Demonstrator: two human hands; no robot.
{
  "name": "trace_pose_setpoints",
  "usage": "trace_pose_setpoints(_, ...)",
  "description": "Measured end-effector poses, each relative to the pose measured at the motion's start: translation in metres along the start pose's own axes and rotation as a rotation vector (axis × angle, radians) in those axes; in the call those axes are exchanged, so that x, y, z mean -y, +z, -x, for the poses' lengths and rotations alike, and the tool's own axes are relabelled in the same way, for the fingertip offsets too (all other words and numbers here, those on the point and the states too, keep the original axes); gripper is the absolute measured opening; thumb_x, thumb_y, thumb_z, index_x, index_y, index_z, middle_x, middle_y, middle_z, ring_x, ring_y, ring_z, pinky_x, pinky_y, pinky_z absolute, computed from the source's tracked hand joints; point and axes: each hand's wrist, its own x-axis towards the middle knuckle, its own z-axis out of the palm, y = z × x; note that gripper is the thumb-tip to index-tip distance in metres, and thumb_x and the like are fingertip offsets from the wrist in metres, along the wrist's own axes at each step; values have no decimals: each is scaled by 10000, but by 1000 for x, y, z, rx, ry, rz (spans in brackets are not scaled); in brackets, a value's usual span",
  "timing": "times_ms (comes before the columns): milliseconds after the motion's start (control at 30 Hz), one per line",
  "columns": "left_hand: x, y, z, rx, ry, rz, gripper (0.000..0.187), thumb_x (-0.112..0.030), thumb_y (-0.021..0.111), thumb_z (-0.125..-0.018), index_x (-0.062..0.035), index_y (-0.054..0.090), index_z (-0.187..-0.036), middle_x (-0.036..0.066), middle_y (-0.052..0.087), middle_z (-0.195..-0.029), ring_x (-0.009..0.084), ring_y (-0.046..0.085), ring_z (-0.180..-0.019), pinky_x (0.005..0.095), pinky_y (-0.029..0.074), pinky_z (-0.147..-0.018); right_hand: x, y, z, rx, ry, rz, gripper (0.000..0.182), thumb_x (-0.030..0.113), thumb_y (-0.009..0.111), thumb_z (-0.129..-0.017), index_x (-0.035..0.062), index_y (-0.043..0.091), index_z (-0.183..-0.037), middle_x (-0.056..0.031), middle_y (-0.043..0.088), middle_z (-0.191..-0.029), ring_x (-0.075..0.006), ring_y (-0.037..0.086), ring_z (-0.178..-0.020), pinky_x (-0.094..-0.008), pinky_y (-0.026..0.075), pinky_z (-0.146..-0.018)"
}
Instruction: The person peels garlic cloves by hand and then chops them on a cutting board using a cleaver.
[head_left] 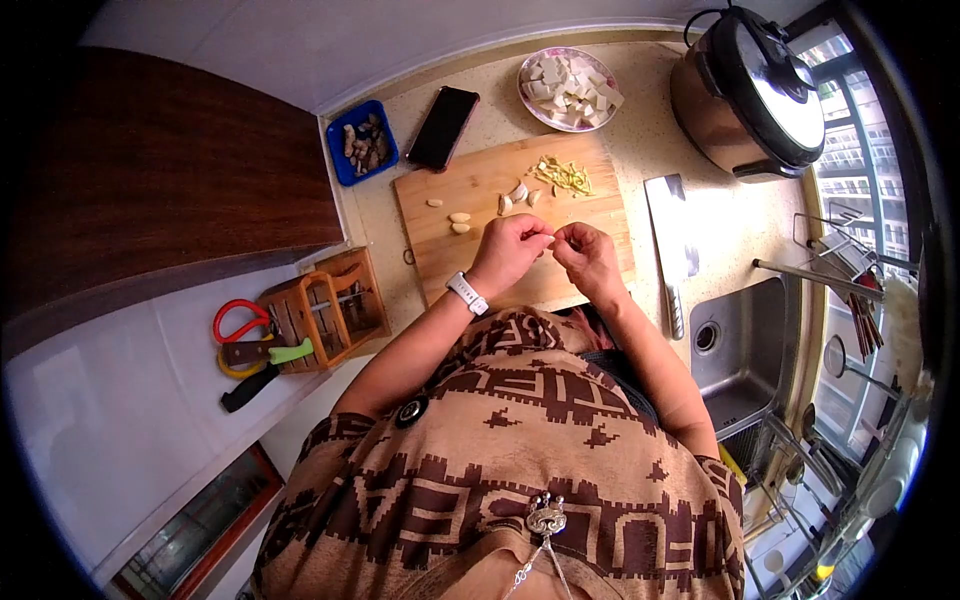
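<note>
On the speckled beige worktop (pixel 645 130), a rectangular light-wood cutting board (pixel 465 175) is carrying pale, crescent-shaped garlic cloves (pixel 505 205) just beyond the left hand (pixel 512 252), farther from the right hand (pixel 590 264), both hands pinching together at a small, unidentifiable pale piece (pixel 551 237).

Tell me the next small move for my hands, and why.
Perhaps peel whatever your left hand and right hand pinch over the cutting board, if it has skin on; your grip hides it. The bare-looking garlic cloves at the board's left suggest peeling, and the papery-looking cloves just beyond your hands seem to need it too.
</note>
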Motion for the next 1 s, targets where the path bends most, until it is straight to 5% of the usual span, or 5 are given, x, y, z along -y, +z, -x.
trace_pose_setpoints(367,-6,-16,-8,216,-263,488,124,-92,657,-845,10,697,-903,35,683,-773,75,596,-594,207,481,-544,20,-2,6,32,120,-221,128,115,621,-872,-11,643,-866,2,599,-707,-39,460,-521,-198,378,-466)
trace_pose_setpoints(567,-1,-2,-2,-24,199,-128,117,-78,632,-888,1,672,-964,39,667,-817,73,588,-636,212,487,-582,17,-1,6,14,116,-318,126,121,622,-881,-4,643,-874,-13,606,-728,-49,481,-503,-202,396,-451)
trace_pose_setpoints(667,-6,-3,-2,44,54,-11,116,-90,629,-895,-5,668,-964,40,662,-797,82,591,-646,223,495,-597,20,0,6,26,83,-327,126,124,613,-886,1,633,-875,-10,599,-729,-50,487,-518,-206,402,-462)
trace_pose_setpoints(733,-8,-7,-3,78,-241,474,136,-106,625,-904,3,666,-974,46,658,-806,91,589,-663,235,496,-606,16,-1,5,37,74,-350,127,129,607,-888,5,627,-872,-10,596,-729,-53,492,-526,-209,407,-468)
trace_pose_setpoints(1000,2,-9,-5,79,-461,760,147,-111,625,-909,12,655,-984,60,653,-844,98,583,-675,244,501,-603,-3,-1,-7,75,103,-349,151,160,606,-896,10,627,-900,-9,582,-728,-66,499,-555,-220,422,-497)
